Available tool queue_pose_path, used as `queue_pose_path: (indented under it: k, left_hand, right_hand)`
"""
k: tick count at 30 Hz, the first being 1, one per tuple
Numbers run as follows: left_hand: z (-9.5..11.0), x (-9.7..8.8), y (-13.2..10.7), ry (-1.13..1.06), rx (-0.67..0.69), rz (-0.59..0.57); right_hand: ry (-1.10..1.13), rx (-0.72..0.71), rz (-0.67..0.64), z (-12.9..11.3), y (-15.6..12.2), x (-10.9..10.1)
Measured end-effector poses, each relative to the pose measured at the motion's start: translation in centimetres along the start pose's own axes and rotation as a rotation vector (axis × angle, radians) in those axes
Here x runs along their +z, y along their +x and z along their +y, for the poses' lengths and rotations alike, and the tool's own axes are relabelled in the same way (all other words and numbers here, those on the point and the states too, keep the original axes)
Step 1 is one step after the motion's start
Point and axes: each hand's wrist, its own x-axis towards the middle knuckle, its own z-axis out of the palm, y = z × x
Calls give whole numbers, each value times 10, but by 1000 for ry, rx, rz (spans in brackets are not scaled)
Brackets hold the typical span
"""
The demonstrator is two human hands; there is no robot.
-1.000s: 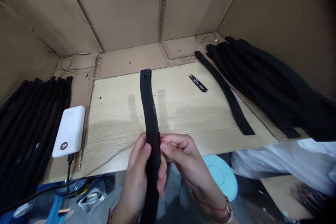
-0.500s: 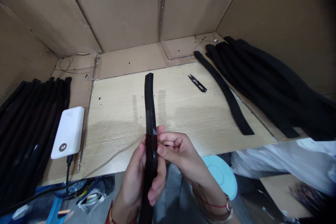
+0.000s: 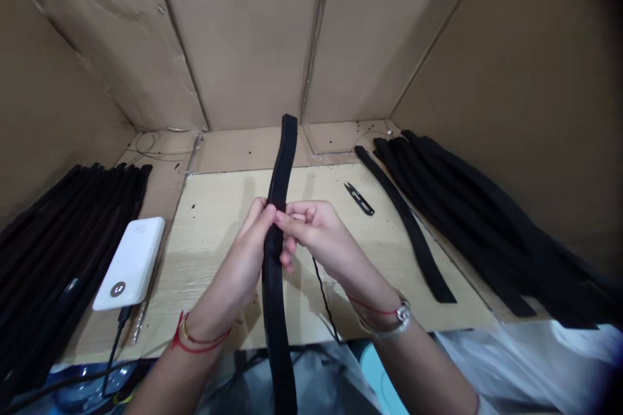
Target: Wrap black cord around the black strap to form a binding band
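Both my hands hold a long black rubbery strap point(image 3: 281, 162) upright over the wooden board, its upper end rising past the board's far edge and its lower end hanging below the front edge. My left hand point(image 3: 248, 237) pinches it from one side. My right hand point(image 3: 309, 227) pinches it from the other, with the fingertips of both hands meeting on its edge. A small pair of black thread snips point(image 3: 359, 199) lies on the board, to the right of my right hand. Another black strap point(image 3: 409, 230) lies flat farther right.
A stack of black straps point(image 3: 73, 227) lies on the left and another point(image 3: 477, 220) on the right, against cardboard walls point(image 3: 243, 39). A white power bank point(image 3: 129, 264) with a black cable sits at the board's left edge. A thin black wire point(image 3: 322, 295) lies below my right hand.
My hands have risen farther along the strap and now sit higher over the board. The view has tilted up, so the board lies lower in the picture and more of my forearms shows.
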Motion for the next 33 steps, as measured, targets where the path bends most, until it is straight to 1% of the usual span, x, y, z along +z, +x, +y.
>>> queue_pose_path:
  k: [2, 4, 7, 9, 13, 18, 21, 24, 26, 29, 33]
  left_hand:
    - [9, 1, 22, -77, 70, 4]
    - [10, -2, 45, -177, 76, -52]
    - [4, -12, 71, -240, 73, -108]
    - [-4, -20, 80, -275, 57, -127]
    - [-16, -31, 81, -334, 7, -133]
    - [-19, -37, 73, -365, -89, -177]
    - [-17, -41, 72, -356, -130, -208]
    - [-18, -43, 74, -291, -140, -208]
    - [-20, -44, 76, -212, -139, -171]
    - [-28, -45, 79, -102, -116, -71]
    - [-36, -44, 79, -37, -53, 42]
  right_hand:
    - [6, -39, 28, -5, 21, -8]
    - [34, -47, 40, -6, 40, -16]
    - [58, -18, -3, 0, 62, -29]
    - [63, 3, -37, 8, 69, -35]
    - [85, 15, -81, 21, 69, -42]
    - [86, 2, -114, 30, 63, -47]
    - [37, -62, -99, 35, 61, -48]
    - [-48, -99, -51, 38, 60, -49]
    - [-94, -91, -13, 39, 61, -51]
    - [-140, -115, 54, 42, 65, -55]
    - [-152, -152, 120, 47, 71, -60]
